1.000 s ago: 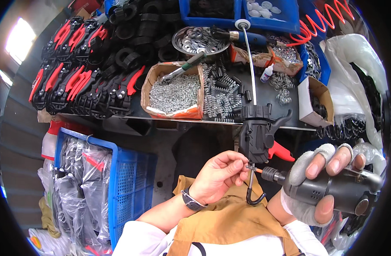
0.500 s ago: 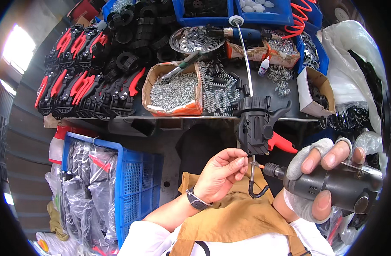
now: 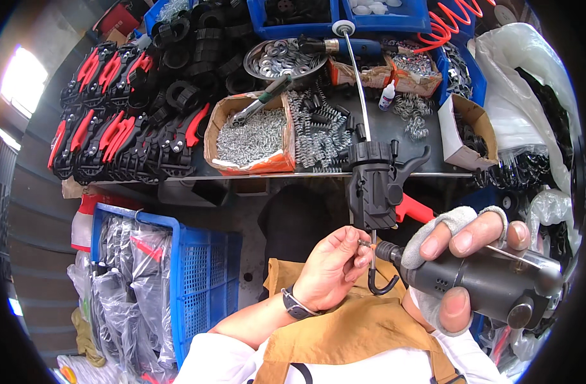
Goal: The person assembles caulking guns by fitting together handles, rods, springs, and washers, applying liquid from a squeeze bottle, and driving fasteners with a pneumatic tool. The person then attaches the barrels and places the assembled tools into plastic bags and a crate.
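Observation:
In front of me is a black caulking gun body (image 3: 371, 185) with a red trigger (image 3: 413, 208). A long metal rod (image 3: 360, 89) runs through it, with a pale disc (image 3: 343, 27) at its far end and a black hook (image 3: 384, 288) at its near end. Just below the body, my left hand (image 3: 336, 262) is closed, thumb and fingertips pinching a small screw-like metal piece (image 3: 365, 243) beside the rod. My right hand (image 3: 456, 256), in a grey glove with bare fingertips, grips a black power screwdriver (image 3: 491, 275). Its nose points left at the pinched piece; the bit tip is hard to make out.
On the bench, an open box of screws (image 3: 251, 137) sits beside loose springs (image 3: 318, 128). Black-and-red handle assemblies (image 3: 101, 137) are stacked at left, a bowl of washers (image 3: 283, 59) behind. A blue crate (image 3: 206, 275) of bagged parts stands lower left; a small carton (image 3: 467, 131) is at right.
The power screwdriver has moved left, its nose now close to the rod and my left fingertips. My left hand keeps its pinch. The whole view has shifted slightly.

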Demonstrator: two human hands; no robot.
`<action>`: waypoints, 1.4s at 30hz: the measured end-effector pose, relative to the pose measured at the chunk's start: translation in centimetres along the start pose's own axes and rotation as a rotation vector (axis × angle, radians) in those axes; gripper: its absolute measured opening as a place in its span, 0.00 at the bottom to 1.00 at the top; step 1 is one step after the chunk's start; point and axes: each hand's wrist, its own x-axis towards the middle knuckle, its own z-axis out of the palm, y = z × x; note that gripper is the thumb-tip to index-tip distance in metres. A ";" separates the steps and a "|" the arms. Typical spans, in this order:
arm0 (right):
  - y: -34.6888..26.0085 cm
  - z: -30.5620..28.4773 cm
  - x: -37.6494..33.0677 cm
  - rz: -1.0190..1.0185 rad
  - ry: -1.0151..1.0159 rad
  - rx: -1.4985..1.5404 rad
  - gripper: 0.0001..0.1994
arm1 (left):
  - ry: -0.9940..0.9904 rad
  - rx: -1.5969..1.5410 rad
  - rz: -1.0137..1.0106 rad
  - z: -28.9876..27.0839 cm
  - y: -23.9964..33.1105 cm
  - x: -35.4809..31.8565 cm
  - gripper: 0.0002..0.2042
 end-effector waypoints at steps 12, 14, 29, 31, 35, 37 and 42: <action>-3.0 -1.4 1.2 0.170 -0.357 -0.058 0.39 | 0.049 0.138 0.151 0.4 -1.2 0.0 0.13; -2.8 -1.2 0.9 0.187 -0.400 -0.017 0.38 | 0.064 0.247 0.222 0.5 -1.5 0.1 0.15; 6.5 -5.1 6.8 -0.013 0.070 -0.144 0.33 | 0.131 0.173 0.340 0.2 3.6 2.7 0.07; 7.9 -5.3 6.7 0.036 0.062 -0.158 0.32 | 0.105 0.266 0.274 0.7 3.7 3.7 0.07; 8.5 -5.3 5.9 0.130 0.092 -0.093 0.30 | 0.069 0.255 0.281 0.4 3.2 4.3 0.06; 8.5 -4.9 5.7 0.149 0.113 -0.105 0.29 | 0.080 0.254 0.285 0.9 3.1 4.4 0.07; 7.4 -4.5 5.7 0.091 0.147 -0.194 0.35 | 0.060 0.128 0.244 0.0 3.5 3.6 0.07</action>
